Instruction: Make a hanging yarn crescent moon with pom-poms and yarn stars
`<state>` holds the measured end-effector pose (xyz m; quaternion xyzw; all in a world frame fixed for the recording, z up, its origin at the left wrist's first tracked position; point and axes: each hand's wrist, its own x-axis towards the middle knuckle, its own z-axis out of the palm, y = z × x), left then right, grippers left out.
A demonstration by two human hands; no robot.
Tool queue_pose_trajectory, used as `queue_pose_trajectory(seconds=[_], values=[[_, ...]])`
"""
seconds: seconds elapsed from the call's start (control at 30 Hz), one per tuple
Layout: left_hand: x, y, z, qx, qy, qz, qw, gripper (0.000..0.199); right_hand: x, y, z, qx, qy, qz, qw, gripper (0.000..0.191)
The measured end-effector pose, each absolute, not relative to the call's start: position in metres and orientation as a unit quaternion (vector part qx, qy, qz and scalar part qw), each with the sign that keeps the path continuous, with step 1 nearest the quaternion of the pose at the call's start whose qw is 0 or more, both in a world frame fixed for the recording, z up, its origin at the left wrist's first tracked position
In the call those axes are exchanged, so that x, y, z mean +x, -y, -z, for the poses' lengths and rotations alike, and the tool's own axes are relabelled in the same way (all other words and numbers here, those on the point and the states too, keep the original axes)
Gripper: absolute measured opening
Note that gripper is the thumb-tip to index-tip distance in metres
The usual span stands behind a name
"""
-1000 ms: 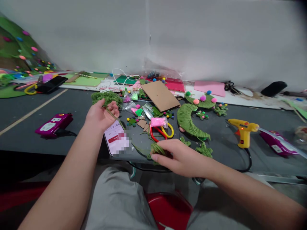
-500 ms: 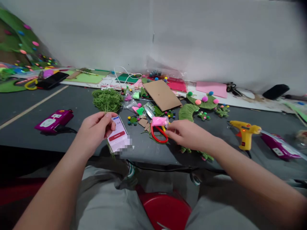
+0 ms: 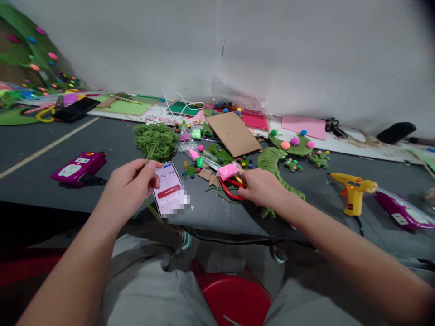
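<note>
My left hand (image 3: 131,183) is closed in a pinch on green yarn. Strands run from it up to the tangled yarn heap (image 3: 156,141) and hang below it over the table edge. Beside its fingertips lies a phone (image 3: 167,192) with a lit timer screen. My right hand (image 3: 263,186) is closed on the red and yellow handles of a pair of scissors (image 3: 227,192), which lie on the table. A small pink packet (image 3: 227,171) rests across the scissors and hides part of them. To the right sits a yarn-wrapped green curve (image 3: 270,162), partly behind my right hand.
A yellow glue gun (image 3: 353,188) stands at the right, near a purple power strip (image 3: 399,210). Another purple power strip (image 3: 79,168) is at the left. Brown cardboard (image 3: 234,133) lies towards the back, with pompom-dotted green pieces (image 3: 294,144) to its right.
My right hand has moved onto the scissors' handles and closed around them; its fingertips were beside them before. My left hand keeps its pinch on the yarn. The view has shifted slightly.
</note>
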<state>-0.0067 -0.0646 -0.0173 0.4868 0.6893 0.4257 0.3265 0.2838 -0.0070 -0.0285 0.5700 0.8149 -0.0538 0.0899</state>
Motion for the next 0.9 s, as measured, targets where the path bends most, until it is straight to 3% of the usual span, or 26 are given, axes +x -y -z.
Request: queue_pose_trajectory(seconds=[0.17, 0.6, 0.9], values=[[-0.011, 0.068, 0.016, 0.460, -0.679, -0.450, 0.354, 0.024, 0.295, -0.005, 0.021, 0.579, -0.809, 0.066, 0.079, 0.021], [-0.020, 0.065, 0.020, 0.455, -0.693, -0.454, 0.327, 0.025, 0.309, -0.017, 0.018, 0.587, -0.802, -0.101, 0.044, 0.038], [-0.010, 0.063, 0.017, 0.443, -0.670, -0.456, 0.383, 0.023, 0.307, -0.034, 0.023, 0.593, -0.803, -0.051, -0.020, 0.044]])
